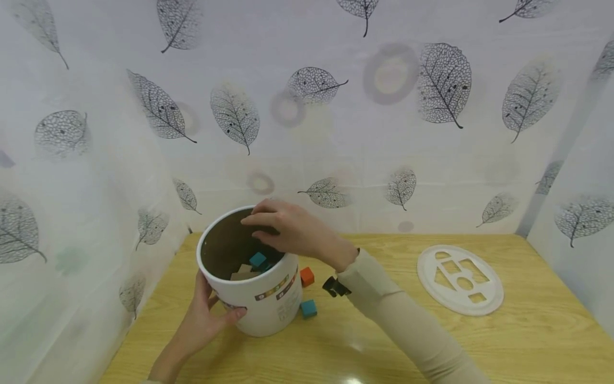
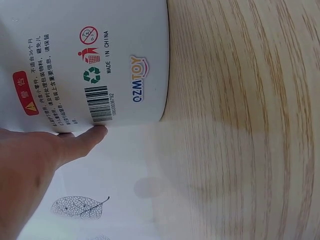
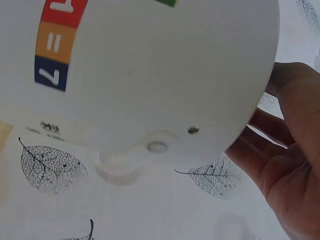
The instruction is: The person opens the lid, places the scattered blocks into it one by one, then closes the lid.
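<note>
A white toy bucket [image 1: 268,314] with printed labels stands tilted slightly on the wooden table. My left hand [image 1: 203,325] grips its lower left side, thumb across the front; in the left wrist view the fingers lie against the wall beside a barcode. Over the mouth, at the right rim, my right hand [image 1: 283,226] reaches in with loosely bent fingers, and nothing shows between them. In the right wrist view its fingertips go behind the rim. Inside the bucket lie a teal block [image 1: 257,260] and some plain wooden blocks [image 1: 242,274].
Right of the bucket, an orange block [image 1: 307,276] and a blue block [image 1: 309,308] lie on the table [image 1: 384,346]. A round white lid [image 1: 427,269] with shaped holes rests farther right. A leaf-patterned curtain [image 1: 360,144] hangs behind.
</note>
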